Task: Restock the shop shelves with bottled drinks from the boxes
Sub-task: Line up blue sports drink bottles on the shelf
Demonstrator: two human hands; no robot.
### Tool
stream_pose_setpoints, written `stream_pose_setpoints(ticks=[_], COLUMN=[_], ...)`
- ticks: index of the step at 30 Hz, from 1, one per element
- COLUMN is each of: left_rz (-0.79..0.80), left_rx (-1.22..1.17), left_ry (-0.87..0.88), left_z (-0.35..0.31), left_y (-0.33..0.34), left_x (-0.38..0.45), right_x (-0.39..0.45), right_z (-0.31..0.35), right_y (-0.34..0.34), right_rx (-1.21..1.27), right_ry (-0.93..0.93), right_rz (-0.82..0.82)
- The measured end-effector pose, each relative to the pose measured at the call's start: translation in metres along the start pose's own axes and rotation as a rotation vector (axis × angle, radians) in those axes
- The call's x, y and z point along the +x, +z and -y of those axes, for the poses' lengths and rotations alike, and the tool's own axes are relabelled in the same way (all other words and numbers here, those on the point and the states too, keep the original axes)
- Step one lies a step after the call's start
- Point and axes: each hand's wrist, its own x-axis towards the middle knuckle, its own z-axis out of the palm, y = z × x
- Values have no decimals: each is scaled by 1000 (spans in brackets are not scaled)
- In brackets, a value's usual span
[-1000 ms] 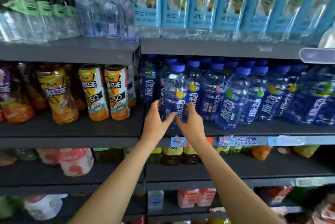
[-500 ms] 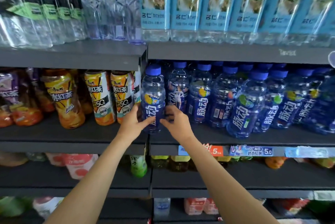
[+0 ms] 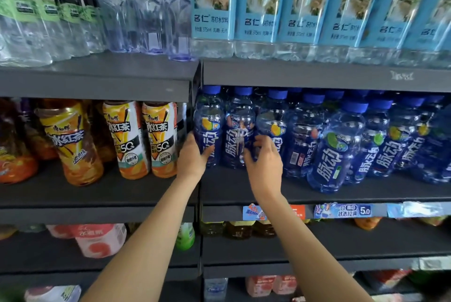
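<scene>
On the middle shelf (image 3: 244,194) in the head view, the left hand (image 3: 192,155) curls its fingers (image 3: 207,151) round the blue-capped bottle (image 3: 209,126) standing at the row's left end, beside the upright divider (image 3: 198,118). The right hand (image 3: 264,165) hovers with loosely curled fingers at the base of the neighbouring bottle (image 3: 238,130), apparently holding nothing. To finish this placement well, I judge the end bottle should be slid back upright until it touches its neighbours, label forward, with the right hand steadying the next one so nothing tips.
</scene>
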Motion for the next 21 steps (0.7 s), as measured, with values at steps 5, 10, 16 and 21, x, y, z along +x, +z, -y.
stream_pose_setpoints(ticks=[5, 10, 16, 21], left_rz=[-26, -59, -24, -18], left_rx=[-72, -64, -60, -31], left_ry=[72, 55, 83, 78], left_z=[5, 3, 9, 7], left_y=[-2, -2, -10, -10], left_x=[-1, -2, -7, -11], right_x=[29, 53, 61, 69], right_z=[29, 46, 29, 24], right_y=[-7, 3, 0, -7], right_rx=[-223, -410, -93, -81], right_ry=[-198, -38, -84, -99], right_rz=[-12, 194, 198, 337])
